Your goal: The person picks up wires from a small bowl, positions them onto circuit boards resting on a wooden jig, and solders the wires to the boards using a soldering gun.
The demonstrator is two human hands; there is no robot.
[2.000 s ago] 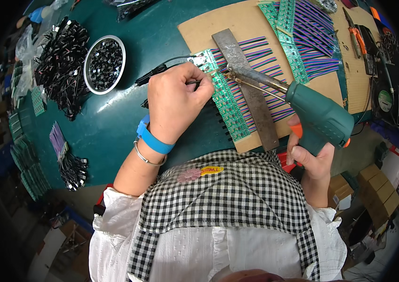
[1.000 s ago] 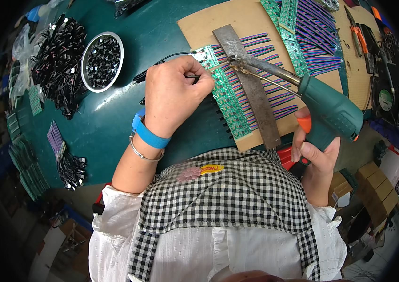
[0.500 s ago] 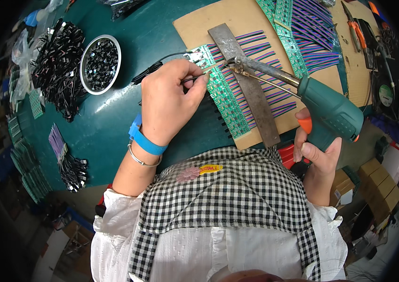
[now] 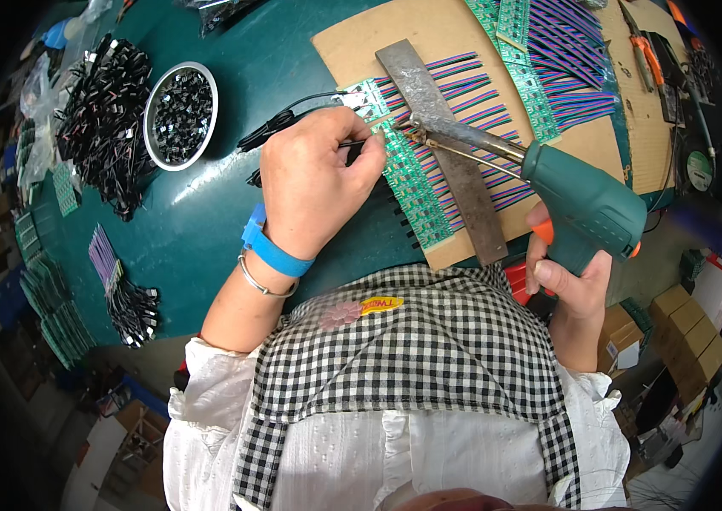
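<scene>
My left hand [image 4: 314,175] pinches a thin black cable at the upper part of a green circuit board strip [image 4: 419,192]; the fingertips partly hide the cable's end. In my right hand [image 4: 578,289] is a green soldering gun [image 4: 595,200] with an orange trigger. Its tip and thin feed tube meet the board's edge close to my left fingertips. A flat steel bar [image 4: 463,179] lies across the striped wires [image 4: 489,100] that run out from the board. Under them is a brown cardboard sheet [image 4: 344,43].
Left of my hand stand a metal bowl [image 4: 150,140] of small black connectors and a heap of black cables [image 4: 106,119]. A wire bundle [image 4: 110,264] lies nearer. More wired boards [image 4: 535,106] lie at right, with orange-handled pliers [image 4: 646,64] beyond.
The soldering gun has shifted slightly left and its tip has come down to the board. My left hand has moved slightly right, its fingertips closer to the tip.
</scene>
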